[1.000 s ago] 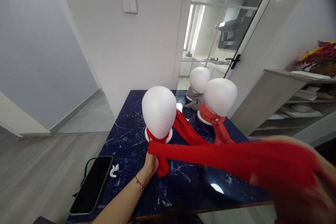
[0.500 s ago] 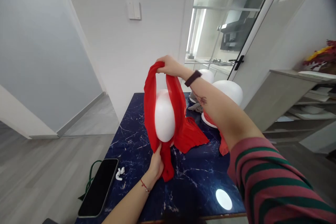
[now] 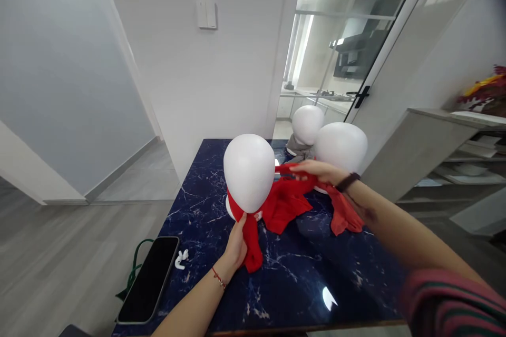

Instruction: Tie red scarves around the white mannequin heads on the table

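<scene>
A white foam head (image 3: 249,171) stands near the middle of the dark blue marble table (image 3: 292,284), with a red scarf (image 3: 286,202) looped around its neck. My left hand (image 3: 236,245) pinches the scarf's hanging end in front of the head's base. My right hand (image 3: 314,171) is to the right of the head, fingers closed on the scarf's other stretch at neck height. The scarf's loose part lies bunched on the table between the heads.
A second foam head (image 3: 342,147) with a red scarf stands right of the first, a third (image 3: 307,124) with a grey scarf behind it. A black phone (image 3: 148,279) and white earbuds (image 3: 181,259) lie at the table's left edge. A shelf is on the right.
My right hand lifted the scarf over the top of the near head, then brought it down to the head's right side. My left hand has kept hold of the hanging end.
</scene>
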Demonstrator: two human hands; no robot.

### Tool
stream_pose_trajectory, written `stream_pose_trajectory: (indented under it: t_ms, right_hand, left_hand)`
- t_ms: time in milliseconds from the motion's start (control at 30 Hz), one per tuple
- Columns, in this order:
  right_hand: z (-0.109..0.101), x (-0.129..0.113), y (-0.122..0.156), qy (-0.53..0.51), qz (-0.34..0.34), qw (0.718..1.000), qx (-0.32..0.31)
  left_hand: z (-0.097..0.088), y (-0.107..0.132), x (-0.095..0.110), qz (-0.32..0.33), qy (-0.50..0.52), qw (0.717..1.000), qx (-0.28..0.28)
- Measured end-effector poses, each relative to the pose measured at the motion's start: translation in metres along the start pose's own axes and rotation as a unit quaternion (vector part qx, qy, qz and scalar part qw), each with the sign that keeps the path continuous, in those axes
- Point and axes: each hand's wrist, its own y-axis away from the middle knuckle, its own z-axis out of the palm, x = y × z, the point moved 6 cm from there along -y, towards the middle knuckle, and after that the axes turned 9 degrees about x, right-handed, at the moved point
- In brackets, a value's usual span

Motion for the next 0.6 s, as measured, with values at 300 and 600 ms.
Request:
stream_pose_trajectory:
  t_ms: [300, 600]
  right_hand:
    - [0.11, 0.056, 0.147, -0.253, -0.053, 0.914, -0.312]
    - [0.193, 0.032, 0.203, -0.479, 0.041, 0.832, -0.277]
  left_hand:
    - [0.004, 0.002, 0.001, 0.003, -0.028, 1.0, -0.008]
    - [0.006, 0.007, 0.003, 0.062, -0.107, 0.991, -0.043]
